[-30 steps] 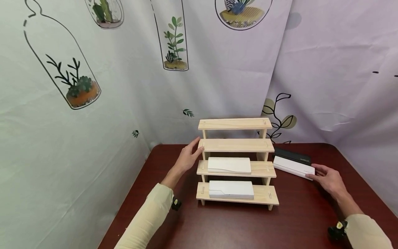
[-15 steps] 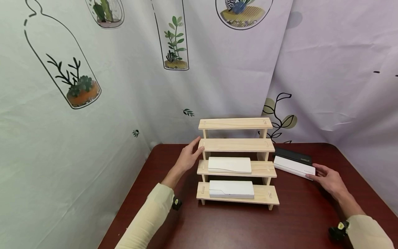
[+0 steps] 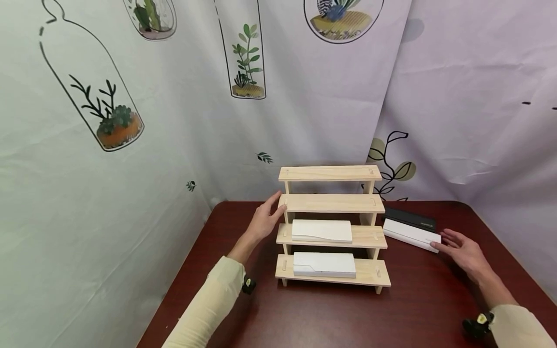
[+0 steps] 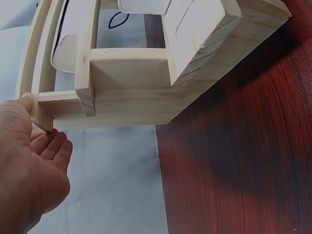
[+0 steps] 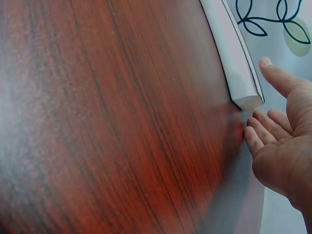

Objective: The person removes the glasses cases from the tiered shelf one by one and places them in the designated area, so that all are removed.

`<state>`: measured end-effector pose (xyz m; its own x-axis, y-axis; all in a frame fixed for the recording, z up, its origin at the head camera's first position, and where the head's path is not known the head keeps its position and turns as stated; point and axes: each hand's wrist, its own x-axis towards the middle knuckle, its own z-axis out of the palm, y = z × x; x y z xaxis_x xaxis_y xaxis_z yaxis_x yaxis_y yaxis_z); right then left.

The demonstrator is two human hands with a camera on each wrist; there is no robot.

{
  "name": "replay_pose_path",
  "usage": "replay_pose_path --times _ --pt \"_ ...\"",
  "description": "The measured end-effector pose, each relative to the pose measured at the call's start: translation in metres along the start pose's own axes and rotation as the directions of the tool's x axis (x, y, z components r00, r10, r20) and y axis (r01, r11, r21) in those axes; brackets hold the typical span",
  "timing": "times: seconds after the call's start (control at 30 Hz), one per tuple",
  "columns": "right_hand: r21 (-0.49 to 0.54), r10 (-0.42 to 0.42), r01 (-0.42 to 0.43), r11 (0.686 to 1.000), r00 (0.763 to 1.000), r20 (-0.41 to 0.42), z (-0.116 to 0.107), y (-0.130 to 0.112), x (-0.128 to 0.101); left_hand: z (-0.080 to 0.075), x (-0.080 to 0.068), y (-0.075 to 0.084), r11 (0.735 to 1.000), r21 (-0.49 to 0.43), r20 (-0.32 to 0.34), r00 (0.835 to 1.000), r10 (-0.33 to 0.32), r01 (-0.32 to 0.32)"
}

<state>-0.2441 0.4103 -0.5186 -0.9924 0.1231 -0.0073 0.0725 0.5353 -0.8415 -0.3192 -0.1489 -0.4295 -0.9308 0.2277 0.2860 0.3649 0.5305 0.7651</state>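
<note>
I am viewing a four-tier wooden stepped rack (image 3: 330, 227) standing at the centre of the frame on a dark red table (image 3: 330, 314). Two tiers are already filled: one white box (image 3: 324, 265) is lying on the lowest shelf and a second white box (image 3: 321, 230) on the shelf above it, while the two upper shelves are standing bare. A third white box (image 3: 411, 234) is lying on the table at right of centre, just beside the rack, with a black box (image 3: 410, 218) directly behind it; by my reading about half of the stocking is done and these two remain. My left hand (image 3: 264, 220) is resting against the rack's left end, thumb and fingers on a shelf edge rather than wrapped around it. My right hand (image 3: 462, 249) is lying spread and relaxed at the near end of the third white box, holding nothing; whether the fingertips are actually touching it I cannot tell.
</note>
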Motion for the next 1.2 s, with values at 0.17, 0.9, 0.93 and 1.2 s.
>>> replay_pose_path --times 0.17,0.9,0.93,1.2 --pt "-0.002 -0.002 0.002 1.0 0.999 -0.037 0.0 -0.001 -0.004 0.002 -0.001 0.0 1.0 -0.001 -0.002 1.0 0.003 -0.003" --pt "-0.042 -0.292 0.289 0.956 0.943 -0.162 0.022 -0.067 -0.016 0.004 -0.004 0.005 0.998 0.068 -0.029 1.0 -0.012 0.014" --pt "-0.057 -0.305 0.299 0.952 0.938 -0.165 0.024 -0.072 -0.018 0.004 -0.005 0.005 0.997 0.072 -0.031 0.999 -0.013 0.015" --pt "-0.053 -0.406 0.404 0.913 0.894 -0.188 0.042 -0.104 -0.028 0.006 -0.018 0.0 0.996 0.087 -0.041 0.999 -0.016 0.02"
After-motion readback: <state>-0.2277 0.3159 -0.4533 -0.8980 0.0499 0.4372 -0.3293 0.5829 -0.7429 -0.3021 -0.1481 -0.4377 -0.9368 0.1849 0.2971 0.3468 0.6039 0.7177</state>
